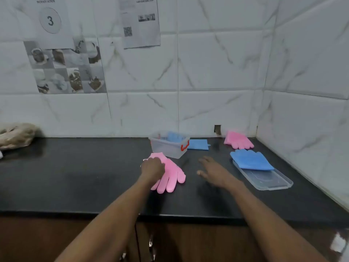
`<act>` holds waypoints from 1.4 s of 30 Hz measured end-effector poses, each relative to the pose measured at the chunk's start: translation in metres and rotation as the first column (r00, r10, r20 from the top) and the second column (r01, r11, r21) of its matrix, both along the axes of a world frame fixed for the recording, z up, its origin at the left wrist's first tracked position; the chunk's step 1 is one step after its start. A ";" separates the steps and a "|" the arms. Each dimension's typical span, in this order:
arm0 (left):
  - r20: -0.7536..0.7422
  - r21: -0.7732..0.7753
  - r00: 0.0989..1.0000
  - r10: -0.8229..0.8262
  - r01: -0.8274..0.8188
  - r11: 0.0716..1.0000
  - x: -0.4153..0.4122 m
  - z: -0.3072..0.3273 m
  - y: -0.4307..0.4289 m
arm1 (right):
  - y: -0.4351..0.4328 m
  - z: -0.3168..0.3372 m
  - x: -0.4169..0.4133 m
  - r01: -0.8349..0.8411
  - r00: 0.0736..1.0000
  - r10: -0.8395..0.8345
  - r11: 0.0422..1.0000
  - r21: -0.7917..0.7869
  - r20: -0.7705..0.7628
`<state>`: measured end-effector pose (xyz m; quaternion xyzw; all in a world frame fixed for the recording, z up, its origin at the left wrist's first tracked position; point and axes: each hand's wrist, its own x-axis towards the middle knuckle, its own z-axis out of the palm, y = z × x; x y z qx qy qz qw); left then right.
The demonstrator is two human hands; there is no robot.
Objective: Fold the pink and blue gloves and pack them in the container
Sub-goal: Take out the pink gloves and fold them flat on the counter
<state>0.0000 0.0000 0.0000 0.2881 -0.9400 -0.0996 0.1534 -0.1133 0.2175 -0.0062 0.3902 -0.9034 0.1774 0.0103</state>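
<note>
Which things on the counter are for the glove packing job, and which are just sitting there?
For the job:
near pink glove, under the left hand
far pink glove
blue glove on the clear lid
blue glove behind the clear container
right hand, empty

Just sitting there:
beige bundle
papers on the wall

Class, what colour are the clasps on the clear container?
Red; the clasp on the container shows best in the head view.
</note>
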 end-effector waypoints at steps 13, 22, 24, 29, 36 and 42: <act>-0.092 0.391 0.968 0.235 -0.182 0.902 -0.014 -0.032 -0.012 | 0.000 -0.045 0.011 0.111 0.994 -0.111 0.994 -0.023 -0.005; 0.115 0.751 0.992 0.058 -0.125 0.649 0.010 0.002 -0.052 | -0.003 -0.049 0.005 0.093 0.994 -0.095 0.995 -0.041 -0.052; 0.118 0.747 0.993 0.029 -0.108 0.657 0.009 0.005 -0.053 | -0.003 -0.047 0.008 0.096 0.994 -0.098 0.995 -0.040 -0.050; 0.047 0.617 0.995 -0.084 0.037 0.786 0.009 0.033 -0.054 | 0.001 -0.044 0.016 0.090 0.992 -0.095 0.994 -0.058 -0.089; -0.005 0.350 0.957 -0.291 0.274 0.896 0.004 0.098 -0.052 | 0.005 -0.039 0.019 0.021 0.999 -0.026 0.979 -0.201 -0.025; 0.130 0.129 0.885 -0.448 0.432 0.892 -0.004 0.167 -0.031 | -0.021 0.003 0.025 0.139 0.986 -0.068 0.836 -0.531 0.152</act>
